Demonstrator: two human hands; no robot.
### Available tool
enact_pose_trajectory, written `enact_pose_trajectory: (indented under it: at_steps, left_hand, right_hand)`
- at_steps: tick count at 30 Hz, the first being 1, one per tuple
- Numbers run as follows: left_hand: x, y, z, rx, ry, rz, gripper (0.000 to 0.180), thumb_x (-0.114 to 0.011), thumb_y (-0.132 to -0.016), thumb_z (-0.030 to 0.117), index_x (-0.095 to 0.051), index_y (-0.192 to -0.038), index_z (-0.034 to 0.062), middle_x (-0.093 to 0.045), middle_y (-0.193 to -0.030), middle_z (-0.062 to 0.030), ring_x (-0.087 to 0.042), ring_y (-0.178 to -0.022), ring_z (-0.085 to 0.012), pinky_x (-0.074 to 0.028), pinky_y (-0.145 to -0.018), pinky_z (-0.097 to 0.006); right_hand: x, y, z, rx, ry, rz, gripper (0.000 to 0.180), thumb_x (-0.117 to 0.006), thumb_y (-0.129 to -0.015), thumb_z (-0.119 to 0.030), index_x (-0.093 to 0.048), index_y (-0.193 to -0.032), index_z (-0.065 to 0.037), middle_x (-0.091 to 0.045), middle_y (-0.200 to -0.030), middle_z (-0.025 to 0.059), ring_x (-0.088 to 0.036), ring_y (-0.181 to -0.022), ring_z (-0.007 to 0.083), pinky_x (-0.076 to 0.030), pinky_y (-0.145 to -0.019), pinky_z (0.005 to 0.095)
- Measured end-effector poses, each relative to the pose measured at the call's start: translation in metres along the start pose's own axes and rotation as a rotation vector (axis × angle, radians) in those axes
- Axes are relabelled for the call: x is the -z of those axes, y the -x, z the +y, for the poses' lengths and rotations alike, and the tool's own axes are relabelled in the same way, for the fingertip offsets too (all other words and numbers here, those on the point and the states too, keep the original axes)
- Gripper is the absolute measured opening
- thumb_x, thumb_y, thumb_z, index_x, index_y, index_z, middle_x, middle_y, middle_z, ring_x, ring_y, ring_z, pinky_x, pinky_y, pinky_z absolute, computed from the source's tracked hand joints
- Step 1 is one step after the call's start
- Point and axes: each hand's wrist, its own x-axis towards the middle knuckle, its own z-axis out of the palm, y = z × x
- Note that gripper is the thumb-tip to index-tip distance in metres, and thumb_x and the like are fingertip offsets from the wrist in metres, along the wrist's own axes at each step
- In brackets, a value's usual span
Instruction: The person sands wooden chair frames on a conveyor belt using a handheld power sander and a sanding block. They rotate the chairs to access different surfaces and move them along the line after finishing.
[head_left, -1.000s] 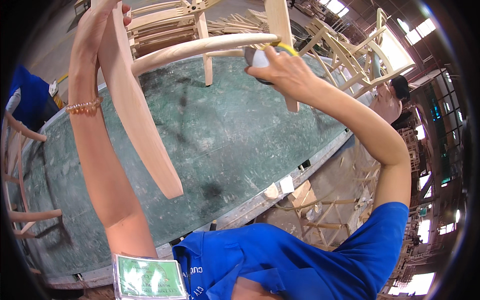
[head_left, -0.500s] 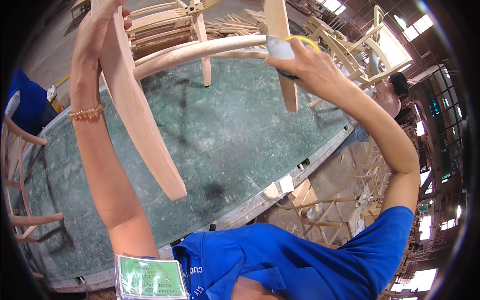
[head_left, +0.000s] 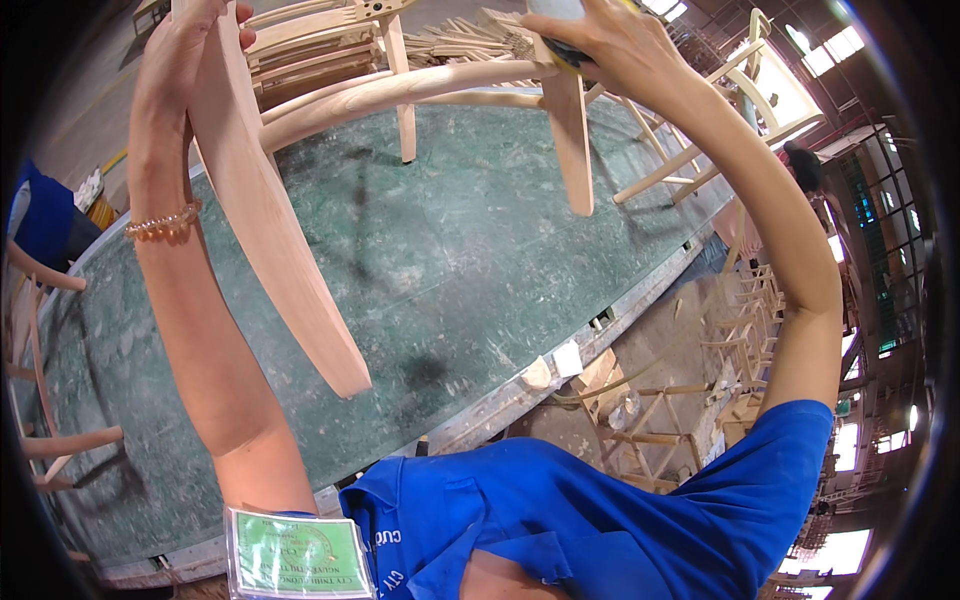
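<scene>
The left hand (head_left: 185, 45) is closed around the top of a broad curved leg (head_left: 265, 215) of an unfinished wooden chair frame (head_left: 400, 95), which is held raised above the table (head_left: 450, 270). The right hand (head_left: 610, 40) is curled over a pale sanding block (head_left: 560, 15) that is pressed against the frame where a curved rail (head_left: 400, 90) meets a shorter leg (head_left: 572, 140). A beaded bracelet (head_left: 162, 222) is worn on the left wrist. The green, scuffed table is seen beneath the frame. More bare wooden chairs (head_left: 300, 40) are stacked at the far edge, and a green badge (head_left: 292, 555) hangs on the blue shirt (head_left: 600, 520).
</scene>
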Motion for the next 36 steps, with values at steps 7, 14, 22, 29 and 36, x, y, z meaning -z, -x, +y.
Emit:
enact_pose_trajectory:
  at_steps: [7,14,22,29,36]
  left_hand:
    - [-0.017,0.008,-0.002,0.007,0.085,-0.028,0.054,-0.073,-0.073,0.046,-0.058,-0.102,0.0028,-0.059,-0.087,-0.0029,-0.06,-0.071,-0.0075,-0.048,-0.062,-0.021]
    - [-0.021,0.015,0.015,-0.028,0.063,0.02,0.056,-0.073,-0.072,0.047,-0.058,-0.102,0.002,-0.06,-0.087,-0.0041,-0.06,-0.072,-0.0078,-0.049,-0.061,-0.021]
    - [-0.016,0.013,0.027,0.001,0.02,0.047,0.052,-0.071,-0.072,0.043,-0.057,-0.097,-0.0002,-0.058,-0.082,-0.0068,-0.06,-0.066,-0.0106,-0.051,-0.053,-0.025]
    - [-0.031,0.022,0.032,0.016,0.098,0.026,0.045,-0.069,-0.076,0.037,-0.055,-0.098,-0.0001,-0.058,-0.081,-0.0067,-0.059,-0.064,-0.0107,-0.048,-0.052,-0.025]
    - [-0.027,0.011,0.031,0.012,0.111,0.045,0.038,-0.067,-0.078,0.033,-0.054,-0.095,0.0019,-0.057,-0.081,-0.0074,-0.059,-0.062,-0.0118,-0.048,-0.053,-0.026]
  right_hand:
    - [-0.039,-0.031,-0.003,0.02,-0.004,-0.079,0.027,-0.057,-0.079,-0.019,-0.064,-0.105,-0.025,-0.047,-0.089,0.0193,-0.058,-0.08,0.0314,-0.049,-0.064,0.0405]
    - [-0.024,-0.017,-0.003,-0.147,-0.038,-0.16,0.034,-0.058,-0.077,-0.018,-0.061,-0.11,-0.025,-0.046,-0.096,0.0221,-0.059,-0.073,0.0334,-0.049,-0.062,0.0429]
    - [-0.015,0.046,-0.026,-0.077,0.006,-0.165,0.044,-0.062,-0.081,-0.015,-0.053,-0.122,-0.03,-0.049,-0.102,0.0173,-0.062,-0.074,0.0261,-0.055,-0.058,0.0344]
    - [-0.056,0.066,-0.073,-0.016,-0.125,-0.194,0.037,-0.057,-0.08,-0.011,-0.057,-0.115,-0.025,-0.051,-0.101,0.0185,-0.062,-0.067,0.023,-0.051,-0.049,0.0307]
    - [-0.042,0.106,-0.098,-0.011,-0.273,-0.316,0.051,-0.056,-0.078,-0.004,-0.051,-0.122,-0.028,-0.047,-0.101,0.0166,-0.058,-0.064,0.023,-0.049,-0.048,0.0325]
